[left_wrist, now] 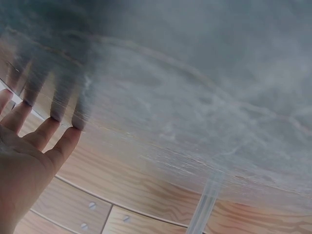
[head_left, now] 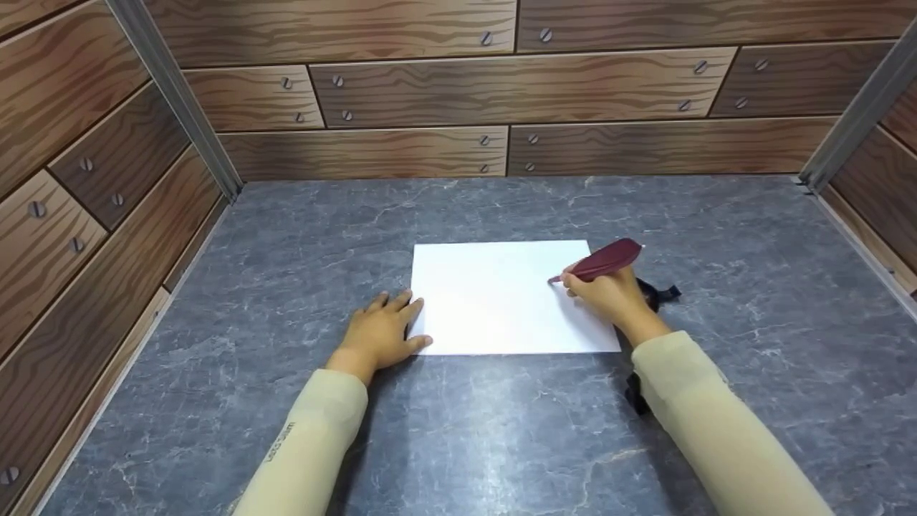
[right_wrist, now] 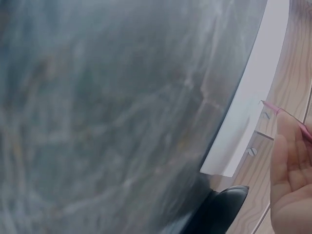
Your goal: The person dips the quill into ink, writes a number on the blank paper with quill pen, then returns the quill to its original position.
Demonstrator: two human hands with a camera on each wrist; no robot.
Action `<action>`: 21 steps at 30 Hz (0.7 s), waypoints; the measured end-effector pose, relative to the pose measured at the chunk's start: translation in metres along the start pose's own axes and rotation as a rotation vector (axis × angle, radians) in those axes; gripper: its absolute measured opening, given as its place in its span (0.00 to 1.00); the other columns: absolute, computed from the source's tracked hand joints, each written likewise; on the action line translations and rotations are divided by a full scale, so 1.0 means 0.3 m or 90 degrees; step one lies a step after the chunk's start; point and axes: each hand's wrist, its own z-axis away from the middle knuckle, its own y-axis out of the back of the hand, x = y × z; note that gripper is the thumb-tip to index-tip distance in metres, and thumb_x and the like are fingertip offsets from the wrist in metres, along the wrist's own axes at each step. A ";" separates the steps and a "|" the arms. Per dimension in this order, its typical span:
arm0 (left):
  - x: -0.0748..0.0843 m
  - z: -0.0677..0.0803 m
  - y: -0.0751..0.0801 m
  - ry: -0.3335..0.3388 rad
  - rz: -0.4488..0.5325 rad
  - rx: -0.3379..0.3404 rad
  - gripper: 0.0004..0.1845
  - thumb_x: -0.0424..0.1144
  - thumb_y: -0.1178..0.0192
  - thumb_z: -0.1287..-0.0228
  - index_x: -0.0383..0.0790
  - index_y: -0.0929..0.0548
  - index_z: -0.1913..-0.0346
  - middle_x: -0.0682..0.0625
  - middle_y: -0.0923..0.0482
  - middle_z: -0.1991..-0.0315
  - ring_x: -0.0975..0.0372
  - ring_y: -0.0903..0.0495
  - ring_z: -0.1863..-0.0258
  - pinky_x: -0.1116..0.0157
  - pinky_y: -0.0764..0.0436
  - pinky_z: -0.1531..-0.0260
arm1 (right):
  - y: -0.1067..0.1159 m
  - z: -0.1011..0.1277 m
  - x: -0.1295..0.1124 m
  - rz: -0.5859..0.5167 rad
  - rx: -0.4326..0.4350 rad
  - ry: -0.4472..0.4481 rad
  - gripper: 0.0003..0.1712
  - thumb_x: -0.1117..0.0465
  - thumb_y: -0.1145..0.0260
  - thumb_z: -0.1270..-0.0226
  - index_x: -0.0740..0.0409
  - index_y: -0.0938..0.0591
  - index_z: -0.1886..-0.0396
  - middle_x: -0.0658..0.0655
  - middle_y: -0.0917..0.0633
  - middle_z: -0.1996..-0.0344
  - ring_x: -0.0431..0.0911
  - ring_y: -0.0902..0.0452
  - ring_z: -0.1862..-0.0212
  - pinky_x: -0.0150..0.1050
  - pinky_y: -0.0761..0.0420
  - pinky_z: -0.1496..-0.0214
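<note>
A white sheet of paper [head_left: 494, 301] lies flat on the grey marbled table. My right hand [head_left: 609, 294] pinches a maroon feather-shaped pen [head_left: 609, 259], its tip at the right part of the sheet; whether the tip touches is hard to tell. In the right wrist view the pen's pink-looking shaft [right_wrist: 271, 106] points at the paper [right_wrist: 243, 107], beside my curled fingers. With fingers spread, my left hand [head_left: 380, 333] rests at the sheet's left edge, thumb on its lower left corner. The left wrist view shows those fingertips [left_wrist: 73, 134] down on the surface. No marks are visible on the paper.
A black object [head_left: 653, 294] lies right of the sheet, mostly hidden by my right hand and sleeve; its dark, shiny part [right_wrist: 226, 207] shows in the right wrist view. Wood-patterned walls [head_left: 430, 89] with grey corner posts [head_left: 175, 100] enclose the table [head_left: 301, 229].
</note>
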 end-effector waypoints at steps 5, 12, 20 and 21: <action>0.004 0.000 0.000 0.001 0.001 0.000 0.38 0.65 0.47 0.37 0.53 0.39 0.27 0.51 0.47 0.27 0.45 0.50 0.29 0.38 0.44 0.38 | -0.008 0.008 -0.007 0.005 -0.020 0.007 0.10 0.59 0.33 0.39 0.60 0.12 0.63 0.53 0.13 0.75 0.41 0.18 0.71 0.30 0.27 0.69; 0.003 -0.002 -0.003 0.001 -0.008 0.000 0.39 0.65 0.47 0.37 0.53 0.39 0.27 0.51 0.46 0.27 0.45 0.49 0.29 0.38 0.44 0.39 | -0.019 0.019 -0.020 0.025 -0.048 0.038 0.09 0.57 0.33 0.38 0.57 0.12 0.63 0.51 0.13 0.76 0.41 0.18 0.70 0.34 0.28 0.66; 0.004 0.003 0.004 -0.003 -0.006 0.003 0.39 0.65 0.47 0.37 0.52 0.39 0.27 0.51 0.46 0.27 0.44 0.50 0.29 0.38 0.43 0.39 | -0.024 0.035 -0.020 0.012 -0.070 0.076 0.08 0.58 0.32 0.38 0.57 0.12 0.65 0.51 0.14 0.76 0.40 0.19 0.71 0.33 0.27 0.67; 0.004 0.003 0.004 -0.003 -0.006 0.002 0.39 0.65 0.47 0.37 0.52 0.39 0.27 0.51 0.46 0.27 0.44 0.50 0.29 0.38 0.43 0.39 | -0.024 0.037 -0.020 0.013 -0.074 0.075 0.08 0.58 0.32 0.38 0.57 0.12 0.65 0.51 0.14 0.76 0.39 0.20 0.71 0.34 0.27 0.67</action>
